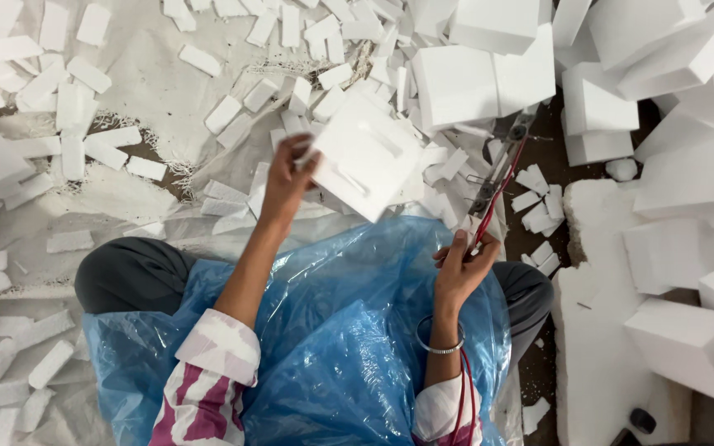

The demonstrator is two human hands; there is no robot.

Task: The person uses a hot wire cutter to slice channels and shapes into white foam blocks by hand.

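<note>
Left hand [287,177] gripped a white square foam slab [365,157], tilted. Right hand [460,264] was closed on a red-wired cutting tool [493,194], near stacked white foam blocks [489,78].

Left hand [287,177] gripping white foam slab [365,157] by its edge, right hand [459,268] on red-wired cutter [497,186], blue plastic sheet [340,330] over lap, foam strips [76,124] scattered left, foam blocks [687,206] stacked right

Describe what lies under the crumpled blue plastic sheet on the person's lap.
Under the crumpled blue plastic sheet, dark trousered knees stick out at both sides. The lap itself is covered, so anything else beneath stays hidden.
</note>
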